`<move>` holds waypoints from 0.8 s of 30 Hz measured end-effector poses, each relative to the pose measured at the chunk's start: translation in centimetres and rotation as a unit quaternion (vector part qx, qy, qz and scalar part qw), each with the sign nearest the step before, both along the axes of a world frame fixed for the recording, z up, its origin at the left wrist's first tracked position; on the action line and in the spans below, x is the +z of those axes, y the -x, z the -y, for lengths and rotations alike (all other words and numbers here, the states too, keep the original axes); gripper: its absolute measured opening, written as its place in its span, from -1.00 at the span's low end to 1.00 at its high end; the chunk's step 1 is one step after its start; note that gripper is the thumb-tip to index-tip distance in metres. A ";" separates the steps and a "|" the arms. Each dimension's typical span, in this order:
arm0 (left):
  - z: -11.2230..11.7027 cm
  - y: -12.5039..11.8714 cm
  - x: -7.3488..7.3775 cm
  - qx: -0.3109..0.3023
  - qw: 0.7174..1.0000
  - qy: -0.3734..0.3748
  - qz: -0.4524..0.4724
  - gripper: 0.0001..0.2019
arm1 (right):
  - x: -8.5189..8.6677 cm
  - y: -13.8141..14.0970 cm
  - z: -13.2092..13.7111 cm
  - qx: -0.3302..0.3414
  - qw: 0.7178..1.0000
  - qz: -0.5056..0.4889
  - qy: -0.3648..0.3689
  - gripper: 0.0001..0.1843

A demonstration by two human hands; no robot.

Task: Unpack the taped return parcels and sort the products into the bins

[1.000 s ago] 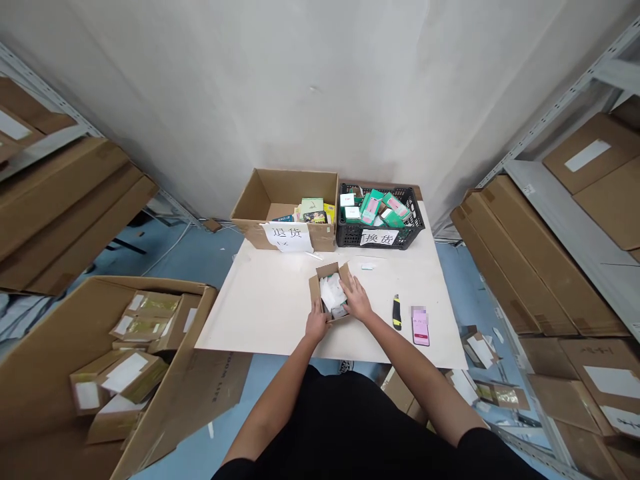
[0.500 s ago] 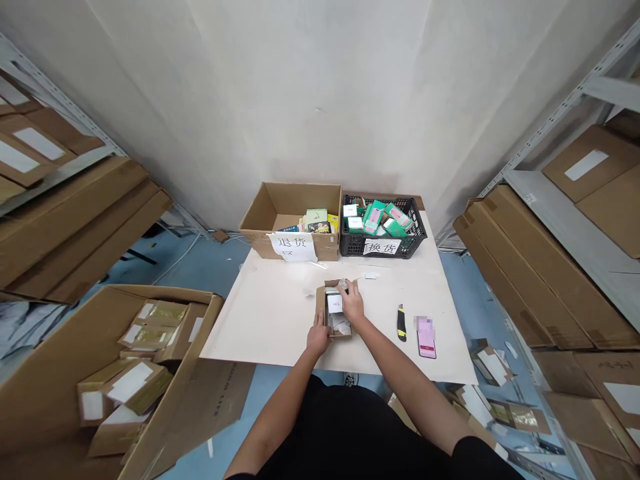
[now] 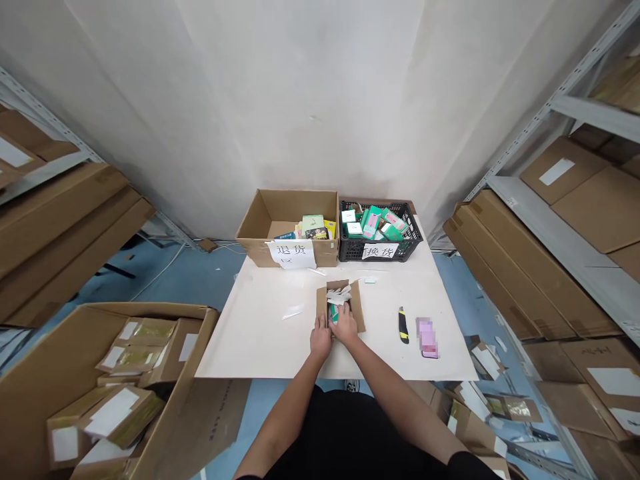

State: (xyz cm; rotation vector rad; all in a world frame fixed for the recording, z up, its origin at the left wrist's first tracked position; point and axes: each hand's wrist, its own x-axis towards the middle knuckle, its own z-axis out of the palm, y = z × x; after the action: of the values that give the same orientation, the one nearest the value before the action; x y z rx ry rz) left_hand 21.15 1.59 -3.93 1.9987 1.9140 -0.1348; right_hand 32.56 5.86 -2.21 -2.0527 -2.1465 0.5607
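Note:
A small open cardboard box [image 3: 356, 308] stands near the middle of the table's front part, its flaps spread. My left hand [image 3: 321, 337] grips its near left corner. My right hand [image 3: 345, 324] reaches in at the near end, its fingers curled against a small green box [image 3: 333, 312]; the fingertips are partly hidden. Crumpled white packing paper [image 3: 339, 295] fills the far end of the cardboard box. To the right lie a yellow-and-black utility knife [image 3: 403, 325] and a phone [image 3: 427, 337] with a pink screen, partly blurred.
At the table's back stand a large cardboard box [image 3: 257, 253] holding books and a black plastic crate [image 3: 411, 248] of green boxes, both with paper signs. A big carton [image 3: 187, 380] of parcels sits at left on the floor. Loaded shelves [image 3: 565, 200] flank both sides.
My right hand has moved from the far end of the small cardboard box to its near end. The white paper now shows at the far end, and green shows by my fingers.

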 end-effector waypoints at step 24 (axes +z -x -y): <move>-4.5 17.6 1.4 -0.040 0.999 -0.005 -0.020 -0.75 | 12.4 1.4 -4.4 -0.069 0.990 0.001 -0.123 -0.74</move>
State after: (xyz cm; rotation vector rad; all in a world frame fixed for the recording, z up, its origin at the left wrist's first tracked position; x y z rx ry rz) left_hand 3.54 6.07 -2.49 2.0949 1.8624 -0.1867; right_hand 31.12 10.22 10.24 -2.0433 -1.9428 0.2628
